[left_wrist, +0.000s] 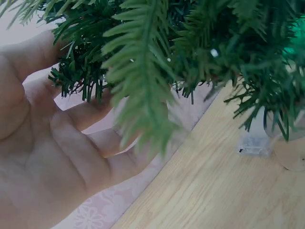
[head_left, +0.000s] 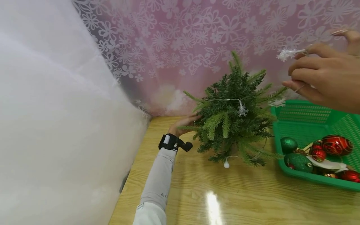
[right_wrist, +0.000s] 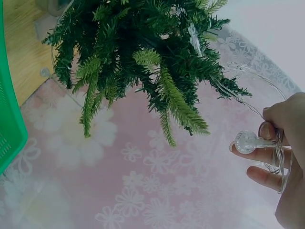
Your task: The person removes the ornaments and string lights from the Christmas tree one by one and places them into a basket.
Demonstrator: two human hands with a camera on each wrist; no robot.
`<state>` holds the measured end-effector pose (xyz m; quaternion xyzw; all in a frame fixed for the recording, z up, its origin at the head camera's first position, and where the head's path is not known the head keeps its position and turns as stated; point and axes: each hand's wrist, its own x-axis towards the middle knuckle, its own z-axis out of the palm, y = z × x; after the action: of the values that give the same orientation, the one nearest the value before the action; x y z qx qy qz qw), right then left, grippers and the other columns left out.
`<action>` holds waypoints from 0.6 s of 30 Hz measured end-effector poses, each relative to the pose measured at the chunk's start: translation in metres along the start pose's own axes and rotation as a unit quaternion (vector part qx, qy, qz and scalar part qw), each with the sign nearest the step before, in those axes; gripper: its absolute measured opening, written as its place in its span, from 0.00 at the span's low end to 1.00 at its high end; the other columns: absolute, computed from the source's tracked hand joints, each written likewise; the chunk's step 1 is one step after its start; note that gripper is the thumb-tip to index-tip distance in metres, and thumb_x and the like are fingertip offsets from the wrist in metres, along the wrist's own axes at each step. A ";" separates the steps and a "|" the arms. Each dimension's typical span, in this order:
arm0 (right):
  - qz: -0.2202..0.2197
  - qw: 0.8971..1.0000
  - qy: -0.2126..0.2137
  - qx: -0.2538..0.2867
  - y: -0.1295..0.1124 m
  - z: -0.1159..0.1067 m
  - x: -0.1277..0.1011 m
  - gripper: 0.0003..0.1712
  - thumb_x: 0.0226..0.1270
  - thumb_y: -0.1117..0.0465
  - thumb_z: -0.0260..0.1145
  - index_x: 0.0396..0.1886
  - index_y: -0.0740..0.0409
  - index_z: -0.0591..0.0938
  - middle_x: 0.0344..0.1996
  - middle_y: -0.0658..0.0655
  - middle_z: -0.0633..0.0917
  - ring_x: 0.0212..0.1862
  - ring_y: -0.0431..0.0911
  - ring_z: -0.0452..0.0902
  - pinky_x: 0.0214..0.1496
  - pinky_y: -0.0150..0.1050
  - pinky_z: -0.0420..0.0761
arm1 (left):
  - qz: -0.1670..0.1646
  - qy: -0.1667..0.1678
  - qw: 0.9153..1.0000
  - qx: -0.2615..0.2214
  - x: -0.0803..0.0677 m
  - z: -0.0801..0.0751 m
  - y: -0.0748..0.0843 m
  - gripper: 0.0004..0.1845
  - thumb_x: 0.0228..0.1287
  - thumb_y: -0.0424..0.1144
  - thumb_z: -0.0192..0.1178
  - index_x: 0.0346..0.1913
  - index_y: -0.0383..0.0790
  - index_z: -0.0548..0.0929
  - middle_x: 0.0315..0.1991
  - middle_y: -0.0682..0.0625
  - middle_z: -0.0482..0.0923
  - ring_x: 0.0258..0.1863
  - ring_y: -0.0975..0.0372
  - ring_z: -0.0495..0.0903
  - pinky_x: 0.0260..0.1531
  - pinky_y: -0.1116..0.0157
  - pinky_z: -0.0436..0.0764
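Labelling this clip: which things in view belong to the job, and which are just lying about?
Job:
artificial tree, left hand at its branches
string lights, held in right hand

Apparently lying about:
green basket, untouched
red baubles and green baubles inside it

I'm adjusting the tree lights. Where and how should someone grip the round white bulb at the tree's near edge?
Probably best to pinch the round white bulb itself, coming from the near side, nearest the wearer. It pokes out past the tree's lower branches, with no needles in front, while its thin wire leads back toward the foliage.
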<state>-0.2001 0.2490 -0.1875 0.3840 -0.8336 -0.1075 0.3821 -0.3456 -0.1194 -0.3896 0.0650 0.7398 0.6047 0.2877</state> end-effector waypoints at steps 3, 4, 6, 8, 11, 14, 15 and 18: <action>0.007 0.997 0.027 0.066 0.002 0.000 -0.003 0.49 0.79 0.39 0.24 0.22 0.70 0.79 0.28 0.70 0.80 0.48 0.67 0.68 0.70 0.61 0.51 | -0.003 0.018 1.000 0.000 -0.007 -0.003 -0.008 0.31 0.69 0.54 0.56 0.73 0.59 0.62 0.76 0.49 0.49 0.74 0.49 0.51 0.67 0.48 0.59; 0.008 0.998 0.025 0.058 0.002 0.001 -0.005 0.50 0.78 0.39 0.22 0.22 0.71 0.79 0.29 0.71 0.80 0.50 0.67 0.67 0.71 0.62 0.48 | -0.007 0.028 1.000 0.001 -0.009 -0.005 -0.011 0.32 0.68 0.55 0.57 0.73 0.59 0.62 0.75 0.48 0.52 0.73 0.50 0.53 0.66 0.48 0.60; 0.003 0.999 0.022 0.041 0.003 0.003 -0.009 0.51 0.79 0.41 0.20 0.22 0.75 0.78 0.29 0.72 0.80 0.51 0.68 0.67 0.72 0.60 0.48 | -0.012 0.043 0.999 -0.001 -0.015 -0.007 -0.017 0.32 0.68 0.55 0.57 0.73 0.59 0.62 0.73 0.45 0.56 0.72 0.51 0.56 0.66 0.47 0.60; -0.006 0.999 0.025 0.040 0.003 0.005 -0.011 0.51 0.79 0.43 0.19 0.23 0.78 0.77 0.29 0.74 0.79 0.50 0.69 0.69 0.72 0.58 0.50 | -0.013 0.044 0.999 -0.003 -0.020 -0.009 -0.024 0.32 0.68 0.55 0.57 0.73 0.60 0.62 0.71 0.45 0.60 0.71 0.52 0.59 0.66 0.46 0.58; -0.007 0.998 0.039 0.047 0.002 0.006 -0.012 0.49 0.80 0.44 0.22 0.22 0.77 0.77 0.27 0.74 0.79 0.48 0.69 0.70 0.71 0.54 0.56 | -0.006 0.028 1.000 -0.007 -0.024 -0.011 -0.035 0.31 0.70 0.54 0.55 0.73 0.60 0.61 0.71 0.48 0.62 0.71 0.53 0.59 0.67 0.41 0.51; 0.002 0.996 0.055 0.070 0.000 0.003 -0.013 0.47 0.80 0.43 0.28 0.21 0.74 0.77 0.25 0.71 0.79 0.44 0.68 0.71 0.66 0.55 0.61 | 0.004 0.005 1.000 -0.020 -0.026 -0.013 -0.047 0.30 0.72 0.53 0.52 0.74 0.58 0.60 0.73 0.51 0.59 0.71 0.52 0.60 0.66 0.37 0.45; 0.005 0.995 0.061 0.077 -0.001 0.002 -0.013 0.46 0.80 0.42 0.30 0.20 0.73 0.77 0.25 0.70 0.80 0.44 0.68 0.71 0.66 0.55 0.61 | 0.010 -0.001 1.000 -0.025 -0.027 -0.013 -0.050 0.30 0.73 0.52 0.51 0.74 0.57 0.60 0.74 0.51 0.57 0.71 0.51 0.59 0.66 0.36 0.44; 0.013 0.993 0.071 0.093 -0.002 -0.001 -0.013 0.44 0.79 0.40 0.34 0.19 0.70 0.78 0.24 0.68 0.80 0.42 0.68 0.71 0.65 0.54 0.62 | 0.030 -0.019 0.998 -0.055 -0.032 -0.010 -0.059 0.29 0.75 0.48 0.49 0.75 0.50 0.57 0.76 0.48 0.49 0.71 0.47 0.57 0.66 0.38 0.48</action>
<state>-0.1928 0.2566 -0.1948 0.4135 -0.8156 0.0033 0.4047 -0.3090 -0.1578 -0.4325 0.0829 0.6976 0.6515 0.2863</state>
